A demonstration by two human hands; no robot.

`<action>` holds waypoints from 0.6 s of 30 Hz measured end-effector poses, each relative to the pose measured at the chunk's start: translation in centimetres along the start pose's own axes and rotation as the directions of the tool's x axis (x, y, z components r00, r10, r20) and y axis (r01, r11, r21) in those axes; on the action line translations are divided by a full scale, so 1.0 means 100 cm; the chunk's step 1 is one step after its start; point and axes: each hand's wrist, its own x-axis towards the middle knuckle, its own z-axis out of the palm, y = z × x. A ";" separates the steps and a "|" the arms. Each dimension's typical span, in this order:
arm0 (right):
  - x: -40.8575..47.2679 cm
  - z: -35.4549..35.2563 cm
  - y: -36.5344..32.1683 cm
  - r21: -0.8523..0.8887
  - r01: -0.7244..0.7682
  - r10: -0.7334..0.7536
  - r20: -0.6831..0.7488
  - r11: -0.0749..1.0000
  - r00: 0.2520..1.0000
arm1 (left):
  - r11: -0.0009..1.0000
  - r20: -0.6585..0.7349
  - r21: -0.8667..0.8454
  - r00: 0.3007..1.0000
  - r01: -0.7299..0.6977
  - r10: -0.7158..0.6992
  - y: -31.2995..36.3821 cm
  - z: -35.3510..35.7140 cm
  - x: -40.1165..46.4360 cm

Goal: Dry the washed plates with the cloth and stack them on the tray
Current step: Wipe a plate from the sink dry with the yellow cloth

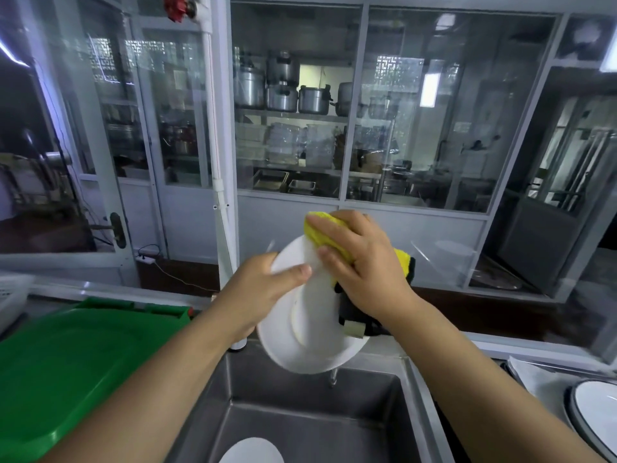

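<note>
A white plate (309,342) is held tilted on edge above the steel sink (377,426). My left hand (263,289) grips its upper left rim, thumb on the face. My right hand (360,262) holds a yellow cloth with a black underside (320,233) against the plate's upper right part. A second white plate (252,451) lies in the sink at the bottom. The green tray (66,369) sits on the counter to the left. Another plate or tray with a dark rim (597,419) is at the far right.
A white pipe (222,195) runs up behind the sink. Glass partitions stand behind the counter, with pots and containers on shelves beyond. A white basket edge (13,292) shows at the far left.
</note>
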 end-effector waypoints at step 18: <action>-0.072 0.049 -0.010 0.050 -0.360 0.361 -0.245 0.931 0.900 | 0.855 -0.405 -0.501 0.909 -0.134 -0.095 -0.007 -0.004 -0.005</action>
